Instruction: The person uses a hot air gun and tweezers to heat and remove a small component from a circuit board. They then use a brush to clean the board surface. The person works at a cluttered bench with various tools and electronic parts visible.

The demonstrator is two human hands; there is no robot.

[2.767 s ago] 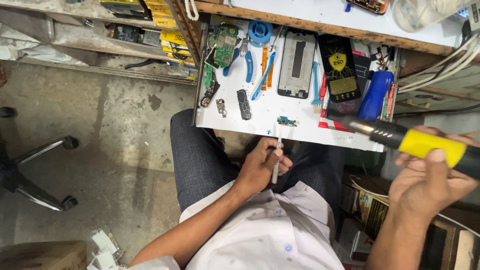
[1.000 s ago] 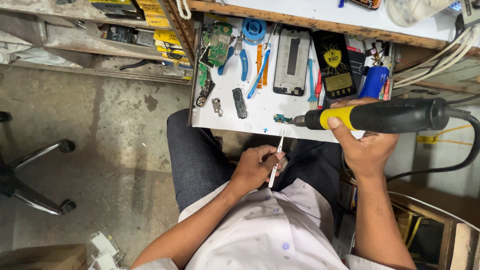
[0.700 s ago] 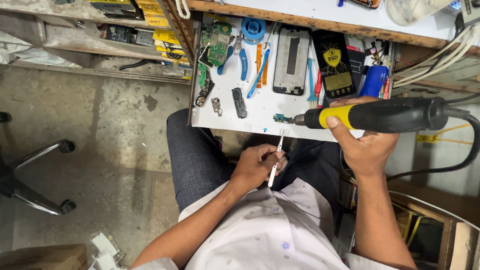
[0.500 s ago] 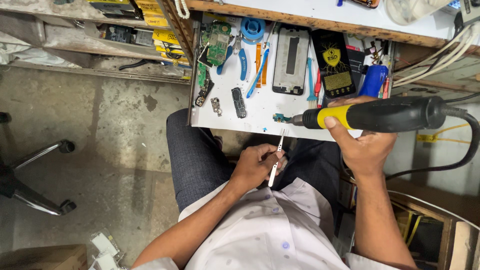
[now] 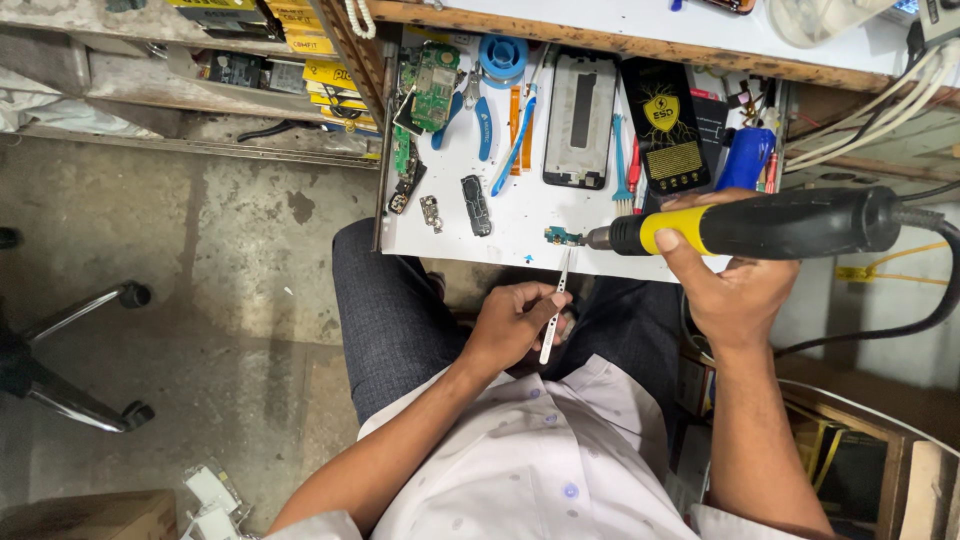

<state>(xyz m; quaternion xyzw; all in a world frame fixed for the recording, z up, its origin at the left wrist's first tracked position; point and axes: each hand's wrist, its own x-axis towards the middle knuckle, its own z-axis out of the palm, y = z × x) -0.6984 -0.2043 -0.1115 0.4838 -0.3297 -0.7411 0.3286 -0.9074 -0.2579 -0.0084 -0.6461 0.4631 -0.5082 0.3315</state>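
Two hands work at the white counter (image 5: 520,225): the left hand (image 5: 510,325) pinches tweezers (image 5: 554,305); the right hand (image 5: 735,285) grips a hot-air tool (image 5: 760,225), nozzle toward nine o'clock, beside a small circuit part (image 5: 562,236) at the counter's near edge.

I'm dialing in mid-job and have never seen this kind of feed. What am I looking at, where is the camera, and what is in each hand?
This is one camera worn on a person's head, looking down at their lap and a white work board. The left hand holds thin metal tweezers, tips at a small green part on the board's edge. The right hand grips a black and yellow corded heat tool, nozzle aimed at that part. Circuit boards, a phone frame and a solder spool lie farther back.
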